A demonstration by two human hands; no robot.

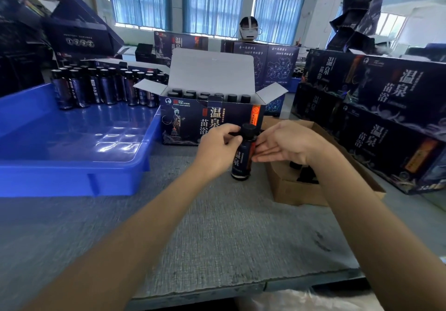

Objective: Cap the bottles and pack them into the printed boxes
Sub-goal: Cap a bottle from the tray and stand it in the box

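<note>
A dark bottle [241, 160] with a black cap [248, 129] stands upright on the grey table mat. My left hand [217, 148] grips its upper body from the left. My right hand [287, 142] lies beside it on the right, fingers straight and touching the bottle below the cap. Behind them stands an open printed box [193, 122] with several capped bottles [218, 96] inside, its lid flap raised. Several more bottles [103, 86] stand at the back of a blue tray [72, 166] on the left.
A brown cardboard tray [296, 190] with dark caps sits under my right wrist. Stacked printed boxes [376, 108] line the right side. More boxes pile at the back left. A person sits behind boxes at the far side. The table's front edge runs below my forearms.
</note>
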